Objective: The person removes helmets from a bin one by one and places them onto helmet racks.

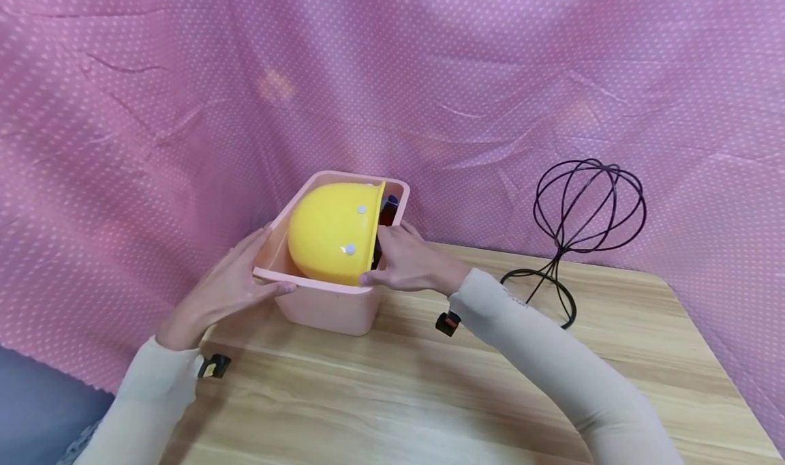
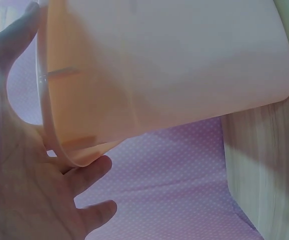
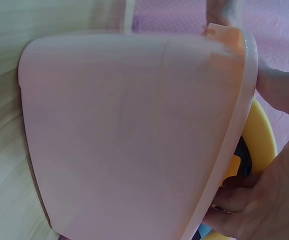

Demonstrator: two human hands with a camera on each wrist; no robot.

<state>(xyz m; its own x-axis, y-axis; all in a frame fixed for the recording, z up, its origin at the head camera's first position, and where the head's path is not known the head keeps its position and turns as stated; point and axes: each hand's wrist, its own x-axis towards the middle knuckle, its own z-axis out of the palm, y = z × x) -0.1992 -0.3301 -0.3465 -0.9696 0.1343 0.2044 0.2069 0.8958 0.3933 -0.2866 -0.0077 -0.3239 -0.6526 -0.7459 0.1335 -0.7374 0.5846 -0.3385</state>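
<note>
A yellow hard hat (image 1: 334, 230) lies on its side in a pale pink plastic bin (image 1: 331, 308), its opening facing right. My left hand (image 1: 229, 281) grips the bin's near left corner, thumb along the front rim (image 2: 43, 95); some of its fingers extend below the rim. At the near right corner my right hand (image 1: 411, 257) holds the hard hat's edge, its fingers reaching into the opening. Dark straps and an orange piece (image 3: 233, 167) show beside those fingers in the right wrist view. The fingertips inside are hidden.
On the right of the wood-grain table (image 1: 392, 410) stands a black wire stand (image 1: 555, 257) with a balloon-shaped top and a ring base. A pink dotted cloth (image 1: 429, 76) hangs behind the table and down its left side.
</note>
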